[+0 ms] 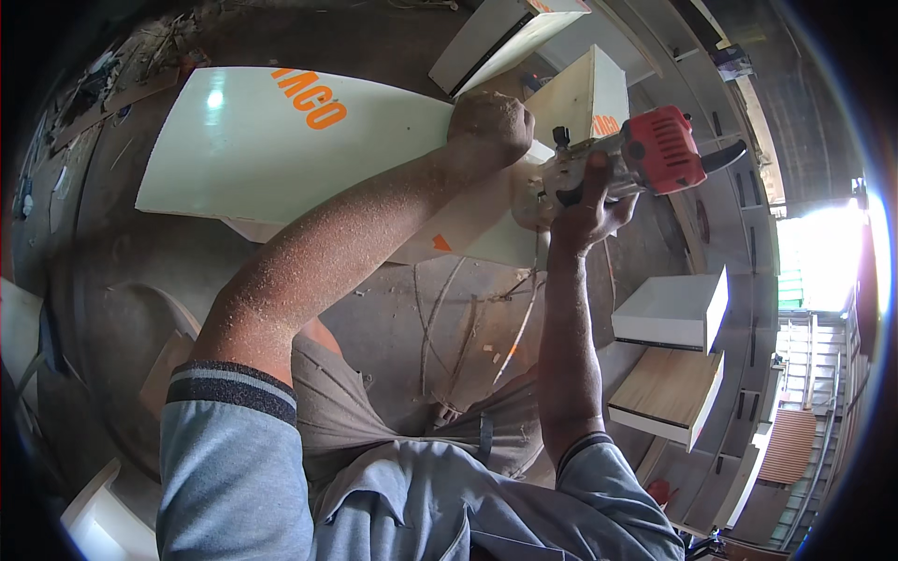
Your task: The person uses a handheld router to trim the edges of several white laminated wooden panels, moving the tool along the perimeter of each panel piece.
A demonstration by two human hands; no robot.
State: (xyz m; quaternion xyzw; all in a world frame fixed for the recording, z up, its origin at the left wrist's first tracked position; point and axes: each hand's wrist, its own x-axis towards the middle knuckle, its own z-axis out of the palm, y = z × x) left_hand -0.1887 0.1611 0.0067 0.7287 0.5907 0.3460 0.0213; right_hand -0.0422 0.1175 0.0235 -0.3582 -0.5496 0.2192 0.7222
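A white panel [309, 140] with orange printing lies across in front of me, over a lower board at its near side. My left hand [490, 127] is closed at the panel's far edge towards the right, its fingertips hidden. My right hand [591, 213] grips the metal body of a red trim router [662, 150], which lies tilted on its side with its base at the panel's right end. The router's bit is out of sight. Pale dust and chips cover my left forearm.
White box-like cabinet parts [510, 37] stand beyond the panel. At right are a white drawer [669, 309], a wood-toned drawer [669, 388] and a long white cabinet frame [748, 243]. Cords [421, 318] hang or lie below the panel. Scraps litter the floor at far left.
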